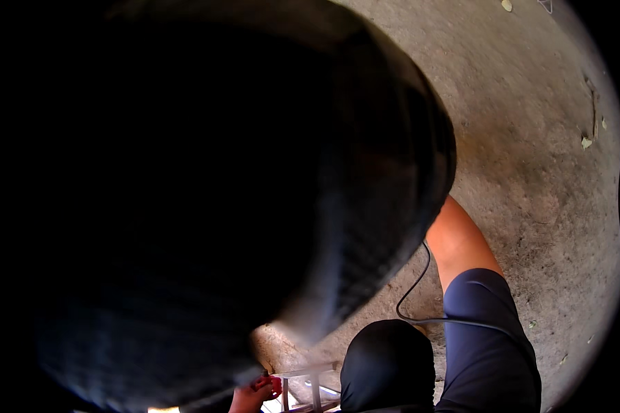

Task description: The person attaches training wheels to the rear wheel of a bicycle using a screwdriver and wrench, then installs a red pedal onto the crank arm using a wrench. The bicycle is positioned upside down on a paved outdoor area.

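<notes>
A large, dark, blurred shape (365, 165) very close to the camera covers most of the left and middle of the view. At the bottom, left of centre, my left hand (244, 399) shows in part, its fingers closed on a small red object (275, 387) whose kind I cannot make out. My right arm (461, 241), in a dark blue sleeve (486, 323), reaches up from the lower right. Its forearm passes behind the dark shape, so my right hand and anything it holds are hidden.
A thin black cable (410, 292) curves past my right arm and across the sleeve. Beside the red object stands a pale metal frame (315, 389). My dark-clothed knee (389, 361) is at the bottom centre. Leaf bits (585, 143) lie on the rough brown floor (523, 199).
</notes>
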Action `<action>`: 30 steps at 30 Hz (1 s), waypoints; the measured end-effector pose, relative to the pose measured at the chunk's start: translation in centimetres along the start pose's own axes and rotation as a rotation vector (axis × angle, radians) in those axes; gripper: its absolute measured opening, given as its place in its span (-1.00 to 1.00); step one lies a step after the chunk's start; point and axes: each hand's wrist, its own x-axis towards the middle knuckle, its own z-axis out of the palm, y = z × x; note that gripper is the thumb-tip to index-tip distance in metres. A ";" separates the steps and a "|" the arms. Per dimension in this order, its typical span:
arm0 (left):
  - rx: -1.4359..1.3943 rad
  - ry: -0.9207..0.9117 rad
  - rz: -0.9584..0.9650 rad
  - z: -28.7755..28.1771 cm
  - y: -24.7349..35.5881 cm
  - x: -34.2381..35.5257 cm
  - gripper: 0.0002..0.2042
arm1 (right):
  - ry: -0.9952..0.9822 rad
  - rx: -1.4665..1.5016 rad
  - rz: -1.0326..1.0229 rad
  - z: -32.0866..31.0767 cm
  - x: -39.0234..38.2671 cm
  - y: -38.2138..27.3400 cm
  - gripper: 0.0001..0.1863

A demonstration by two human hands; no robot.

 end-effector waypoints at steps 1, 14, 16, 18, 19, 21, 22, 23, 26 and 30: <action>-0.011 -0.007 0.001 -0.1 0.0 0.2 -0.68 | -0.017 0.001 -0.007 0.1 -0.4 0.1 -0.75; -0.005 -0.016 0.060 -0.1 0.1 -0.2 -0.73 | -0.001 0.043 0.023 1.2 -2.8 -1.0 -0.68; 0.005 -0.020 0.074 0.0 0.2 -0.1 -0.74 | 0.022 0.071 0.136 3.8 -2.7 -1.1 -0.66; 0.039 -0.012 0.078 0.5 0.8 -0.6 -0.74 | 0.030 0.119 0.140 4.1 -3.0 -1.5 -0.64; 0.009 -0.005 0.064 0.6 1.0 -0.7 -0.74 | 0.036 0.142 0.143 3.6 -3.0 -1.8 -0.63; -0.047 -0.002 0.042 0.7 1.4 -0.4 -0.74 | 0.037 0.385 0.219 2.0 -3.0 -1.9 -0.64; -0.035 0.006 0.048 0.6 0.8 -0.5 -0.73 | 0.049 0.453 0.211 1.5 -3.3 -2.7 -0.64; -0.024 0.014 0.053 0.4 -0.1 -0.4 -0.72 | 0.058 0.504 0.191 0.8 -3.3 -3.2 -0.65; 0.012 0.027 0.063 0.4 -0.3 -0.2 -0.69 | 0.085 0.543 0.129 0.2 -1.8 -4.7 -0.66; -0.119 -0.010 0.076 -0.2 -1.4 0.1 -0.66 | 0.070 0.493 0.108 0.7 2.1 -5.7 -0.68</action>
